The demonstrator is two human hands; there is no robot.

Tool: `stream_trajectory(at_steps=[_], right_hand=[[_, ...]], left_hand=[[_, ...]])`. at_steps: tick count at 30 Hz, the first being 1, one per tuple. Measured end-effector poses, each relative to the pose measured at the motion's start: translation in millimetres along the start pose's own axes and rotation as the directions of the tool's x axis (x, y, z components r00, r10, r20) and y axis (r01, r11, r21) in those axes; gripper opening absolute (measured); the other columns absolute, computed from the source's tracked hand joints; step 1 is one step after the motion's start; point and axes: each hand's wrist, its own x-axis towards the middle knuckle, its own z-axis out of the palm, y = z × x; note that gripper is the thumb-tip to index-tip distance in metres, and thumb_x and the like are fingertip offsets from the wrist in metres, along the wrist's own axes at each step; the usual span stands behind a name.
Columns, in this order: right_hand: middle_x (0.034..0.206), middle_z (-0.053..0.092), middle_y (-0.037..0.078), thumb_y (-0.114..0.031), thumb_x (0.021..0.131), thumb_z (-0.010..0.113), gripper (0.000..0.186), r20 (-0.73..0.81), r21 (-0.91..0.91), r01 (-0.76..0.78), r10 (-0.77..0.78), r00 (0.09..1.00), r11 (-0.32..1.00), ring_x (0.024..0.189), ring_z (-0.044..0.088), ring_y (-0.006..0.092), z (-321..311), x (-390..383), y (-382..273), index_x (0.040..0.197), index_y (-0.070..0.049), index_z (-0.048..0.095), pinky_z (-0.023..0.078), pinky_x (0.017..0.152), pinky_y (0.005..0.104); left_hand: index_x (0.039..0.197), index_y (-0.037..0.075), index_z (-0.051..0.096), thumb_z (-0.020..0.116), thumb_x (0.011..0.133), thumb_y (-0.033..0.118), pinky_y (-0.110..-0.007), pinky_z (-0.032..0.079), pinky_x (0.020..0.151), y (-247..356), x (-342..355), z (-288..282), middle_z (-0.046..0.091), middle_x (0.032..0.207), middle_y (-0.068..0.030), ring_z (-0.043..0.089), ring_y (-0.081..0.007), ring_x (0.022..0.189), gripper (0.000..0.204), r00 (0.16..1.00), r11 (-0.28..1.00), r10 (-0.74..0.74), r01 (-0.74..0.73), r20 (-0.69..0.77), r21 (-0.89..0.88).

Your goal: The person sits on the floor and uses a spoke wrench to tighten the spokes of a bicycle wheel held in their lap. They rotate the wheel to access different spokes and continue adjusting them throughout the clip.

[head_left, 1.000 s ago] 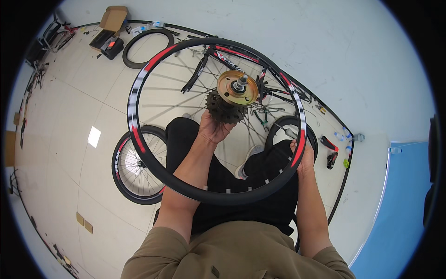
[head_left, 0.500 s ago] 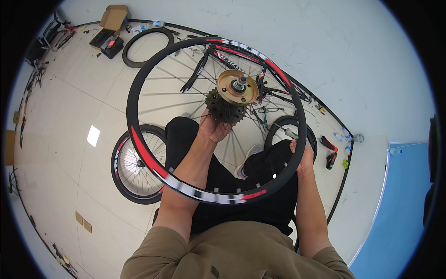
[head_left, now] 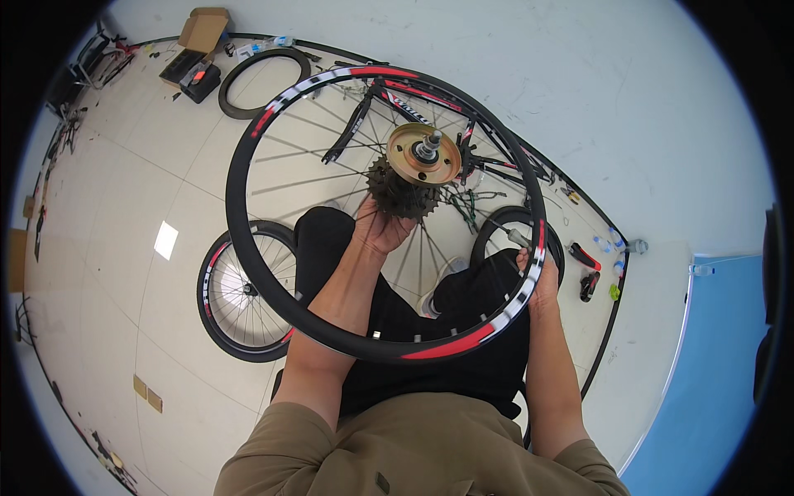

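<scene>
A bicycle wheel (head_left: 265,277) with a black rim and red and white decals is held tilted above my lap. At its hub are a gold brake drum (head_left: 423,155) with a threaded axle and a dark cassette (head_left: 404,194) under it. From below, my left hand (head_left: 383,227) is closed round the hub end, its fingertips partly hidden by the cassette. Beside the right part of the rim, my right hand (head_left: 542,285) is closed on a tool with a grey rounded handle (head_left: 518,237). The rim partly covers those fingers.
Beyond the wheel, a black and red bicycle frame (head_left: 405,107) lies by the wall. Another wheel (head_left: 248,289) lies left of my knee, and a loose tyre (head_left: 227,83) farther off near an open cardboard box (head_left: 204,31). A red and black tool (head_left: 585,256) and bottles (head_left: 619,240) lie right.
The wheel has turned counterclockwise about its hub: its decals have shifted left along the top and right along the bottom. Both hands stay in place.
</scene>
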Motion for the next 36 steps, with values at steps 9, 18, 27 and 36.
stream_trajectory(at_steps=[9, 18, 27, 36], right_hand=[[0.080, 0.066, 0.009, -0.012, 0.095, 0.056, 0.020, -0.019, -0.001, 0.003, -0.003, 1.000, 1.000, 0.064, 0.065, 0.0188, 8, -5, 0, 0.107, 0.003, 0.059, 0.059, 0.061, 0.0302], [0.080, 0.065, 0.009, -0.012, 0.095, 0.056, 0.018, -0.027, 0.028, -0.012, 0.012, 1.000, 1.000, 0.062, 0.064, 0.0176, 9, -4, 0, 0.104, 0.003, 0.059, 0.058, 0.057, 0.0283], [0.079, 0.064, 0.008, -0.011, 0.094, 0.057, 0.019, -0.026, -0.023, -0.023, 0.022, 0.999, 0.999, 0.065, 0.065, 0.0169, 0, 2, 2, 0.107, 0.003, 0.059, 0.057, 0.057, 0.0262], [0.079, 0.064, 0.008, -0.012, 0.094, 0.057, 0.018, -0.030, -0.043, -0.032, 0.031, 0.999, 0.999, 0.063, 0.063, 0.0160, 8, -3, -1, 0.106, 0.002, 0.059, 0.056, 0.056, 0.0262]], left_hand=[[0.126, -0.005, 0.052, 0.050, 0.096, 0.028, -0.045, 0.060, 0.084, 1, 1, 3, 0.060, 0.123, -0.0234, 0.066, -0.0349, 0.104, 0.044, 0.991, 0.998, -0.055, 0.057, 0.125, -0.015], [0.127, -0.006, 0.051, 0.050, 0.096, 0.028, -0.048, 0.058, 0.088, 0, 1, 3, 0.059, 0.124, -0.0250, 0.064, -0.0374, 0.106, 0.045, 0.995, 0.994, -0.053, 0.061, 0.089, -0.093], [0.127, -0.006, 0.050, 0.050, 0.096, 0.032, -0.044, 0.060, 0.085, 0, 2, 1, 0.059, 0.123, -0.0255, 0.065, -0.0367, 0.106, 0.048, 0.987, 0.997, -0.068, 0.070, 0.147, -0.012], [0.128, -0.006, 0.049, 0.051, 0.097, 0.032, -0.047, 0.058, 0.087, 3, 2, -5, 0.057, 0.126, -0.0260, 0.063, -0.0369, 0.108, 0.050, 0.998, 0.997, -0.045, 0.047, 0.034, -0.057]])
